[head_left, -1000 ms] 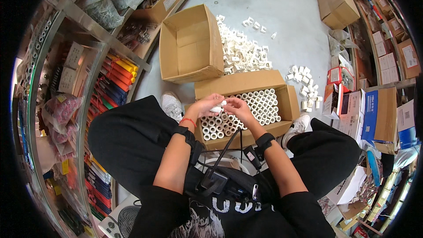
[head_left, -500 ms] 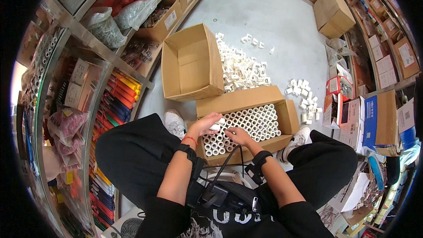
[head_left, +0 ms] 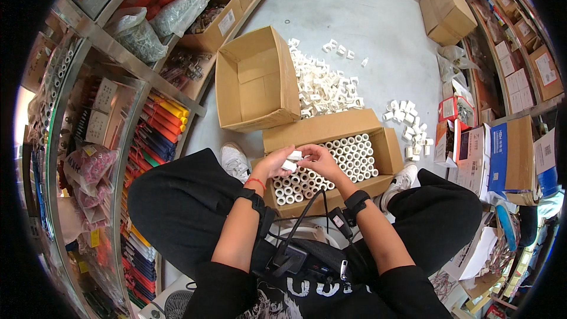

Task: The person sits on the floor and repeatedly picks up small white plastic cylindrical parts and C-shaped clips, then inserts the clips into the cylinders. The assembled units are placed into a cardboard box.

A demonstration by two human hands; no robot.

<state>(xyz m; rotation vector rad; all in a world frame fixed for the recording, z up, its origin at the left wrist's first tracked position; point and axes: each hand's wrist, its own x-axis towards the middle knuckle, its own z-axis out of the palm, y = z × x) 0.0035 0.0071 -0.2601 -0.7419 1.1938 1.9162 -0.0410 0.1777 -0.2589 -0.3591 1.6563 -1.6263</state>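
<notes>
Above the long cardboard box, my left hand is closed around a few short white plastic pipe fittings. My right hand meets it from the right, its fingers pinched at a white fitting beside those in the left palm; the fingertips partly hide that piece. Below both hands, white tubular fittings stand on end in tight rows, their round openings facing up. My hands and a black cable cover some of these rows.
An open cardboard box stands beyond, at the left. Loose white fittings are heaped on the floor, with a smaller cluster at the right. Metal shelving lines the left side; cartons stand at the right.
My right hand has risen from the standing rows to the left hand, where the fingers of both now meet at the white fittings. The left hand has barely shifted.
</notes>
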